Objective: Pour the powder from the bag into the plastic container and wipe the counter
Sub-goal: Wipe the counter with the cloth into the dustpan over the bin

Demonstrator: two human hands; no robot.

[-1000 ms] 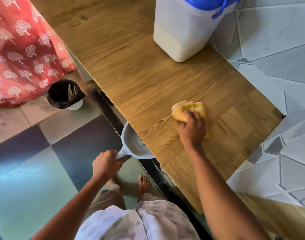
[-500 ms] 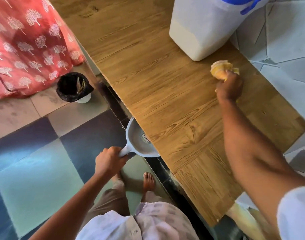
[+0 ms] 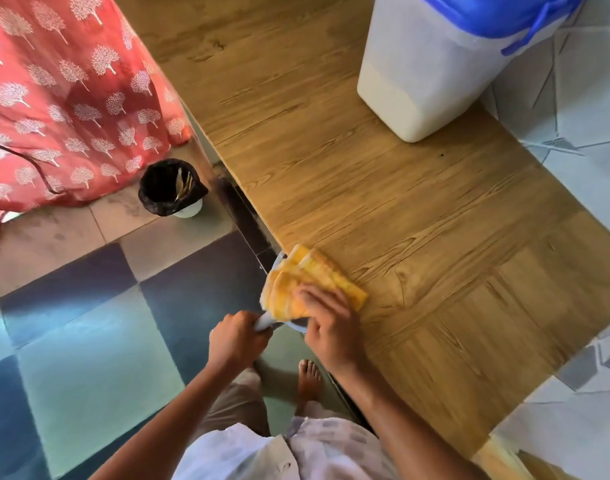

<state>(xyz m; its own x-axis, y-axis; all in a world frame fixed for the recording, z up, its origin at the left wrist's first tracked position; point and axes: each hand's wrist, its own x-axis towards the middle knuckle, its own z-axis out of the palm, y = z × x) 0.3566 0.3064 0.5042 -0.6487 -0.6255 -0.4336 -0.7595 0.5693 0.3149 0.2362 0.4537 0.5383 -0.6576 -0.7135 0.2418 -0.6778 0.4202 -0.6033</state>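
Plastic container (image 3: pixel 431 60) part-filled with pale powder (image 3: pixel 393 98), blue lid (image 3: pixel 497 12), on counter (image 3: pixel 383 188)

dustpan (image 3: pixel 298 325) — mostly hidden under cloth (image 3: pixel 310 282) | container (image 3: pixel 445 64) — top cut off | cloth edge blurred

The long counter (image 3: pixel 383 188) has a wood-grain face, matt with a faint sheen. The striped yellow cloth (image 3: pixel 317 278) looks soft and folded, a woven fabric. The tall white translucent plastic container (image 3: pixel 428 74) is smooth, capped by a glossy blue plastic lid (image 3: pixel 497 12). The grey dustpan handle (image 3: pixel 264 320) looks like smooth plastic. The checkered floor tiles (image 3: pixel 88 358) are polished and reflective, and the red tree-print curtain (image 3: pixel 61 98) is thin cloth.
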